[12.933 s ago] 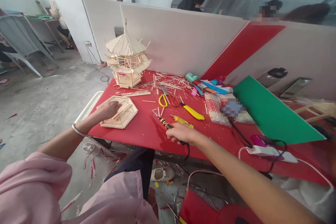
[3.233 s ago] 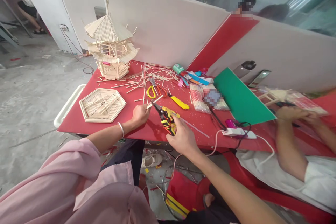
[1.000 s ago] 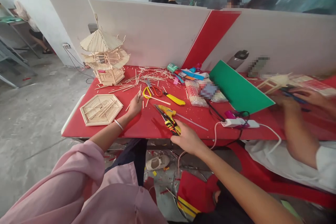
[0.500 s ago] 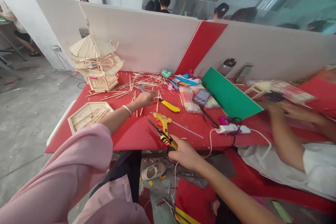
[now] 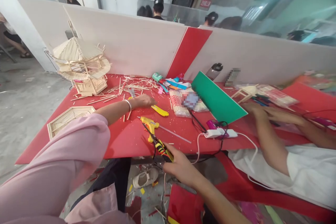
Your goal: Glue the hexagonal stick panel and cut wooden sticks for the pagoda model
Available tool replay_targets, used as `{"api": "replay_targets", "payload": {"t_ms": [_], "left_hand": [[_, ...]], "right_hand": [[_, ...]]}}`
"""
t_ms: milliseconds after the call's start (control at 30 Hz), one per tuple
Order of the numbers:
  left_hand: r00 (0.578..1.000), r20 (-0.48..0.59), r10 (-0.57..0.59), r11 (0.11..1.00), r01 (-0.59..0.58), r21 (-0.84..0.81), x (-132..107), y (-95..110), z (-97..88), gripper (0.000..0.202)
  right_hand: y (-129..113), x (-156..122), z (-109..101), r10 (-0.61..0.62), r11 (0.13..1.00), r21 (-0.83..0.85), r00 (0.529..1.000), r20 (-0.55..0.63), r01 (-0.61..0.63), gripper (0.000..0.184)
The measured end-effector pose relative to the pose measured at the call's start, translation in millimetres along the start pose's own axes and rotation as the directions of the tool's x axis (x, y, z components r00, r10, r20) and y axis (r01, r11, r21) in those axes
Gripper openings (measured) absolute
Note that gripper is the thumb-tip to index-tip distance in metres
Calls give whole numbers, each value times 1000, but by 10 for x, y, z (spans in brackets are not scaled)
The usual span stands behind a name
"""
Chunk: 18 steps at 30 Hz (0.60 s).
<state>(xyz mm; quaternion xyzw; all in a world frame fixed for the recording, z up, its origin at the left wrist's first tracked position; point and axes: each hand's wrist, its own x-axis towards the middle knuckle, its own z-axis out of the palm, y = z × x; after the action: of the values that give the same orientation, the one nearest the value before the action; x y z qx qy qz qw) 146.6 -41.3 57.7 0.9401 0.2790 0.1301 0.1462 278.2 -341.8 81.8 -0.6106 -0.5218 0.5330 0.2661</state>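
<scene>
Grips the cutters by the handles in the right hand, apparently for control, with blades free near the glue gun. Holds the left hand over the red table, just beside the yellow-handled tool; cannot tell whether grasping anything. Has the hexagonal stick panel at left, partly behind the sleeve, likely for working room.

My counter is red. Behind it I see a low white wall with a slanted red stripe. On my left, the floor is gray.
</scene>
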Motion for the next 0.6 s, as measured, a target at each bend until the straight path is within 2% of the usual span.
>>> {"api": "replay_targets", "payload": {"t_ms": [67, 133, 167, 200, 233, 267, 300, 333, 433, 533, 600], "left_hand": [[985, -148, -84, 996, 82, -23, 49, 60, -179, 17], [920, -346, -183, 982, 156, -105, -24, 126, -391, 25], [827, -492, -272, 952, 159, -260, -124, 163, -484, 25], [742, -568, -356, 901, 111, -420, -266, 204, -553, 28], [684, -592, -426, 836, 46, -547, -445, 250, -590, 33], [660, -580, -478, 767, -9, -642, -649, 302, -589, 37], [651, -553, -520, 696, -52, -717, -865, 358, -548, 39], [672, -496, -549, 616, -75, -784, -1078, 414, -471, 41], [768, -278, -577, 358, -68, -931, -1573, 554, -128, 46], [756, -261, -600, 260, -125, -958, -1749, 636, 136, 53], [744, -273, -610, 232, -161, -959, -1743, 671, 186, 55]], "right_hand": [[-27, -31, -11, -28, 999, -16, 999, -20, 28, 75], [-59, -69, -25, -50, 998, -35, 998, -35, 48, 78], [-74, -86, -30, -55, 998, -44, 998, -40, 53, 77], [-87, -99, -32, -57, 997, -51, 997, -42, 55, 77], [-98, -107, -30, -59, 997, -55, 997, -42, 56, 76], [-106, -110, -23, -59, 997, -61, 997, -43, 56, 75], [-112, -107, -9, -58, 996, -69, 997, -45, 54, 76], [-116, -99, 11, -56, 995, -80, 997, -47, 52, 76], [-135, -64, 107, -53, 990, -136, 997, -49, 46, 76], [-191, -37, 220, -86, 973, -219, 994, -72, 68, 75], [-252, -34, 276, -123, 955, -283, 986, -109, 88, 75]]}}
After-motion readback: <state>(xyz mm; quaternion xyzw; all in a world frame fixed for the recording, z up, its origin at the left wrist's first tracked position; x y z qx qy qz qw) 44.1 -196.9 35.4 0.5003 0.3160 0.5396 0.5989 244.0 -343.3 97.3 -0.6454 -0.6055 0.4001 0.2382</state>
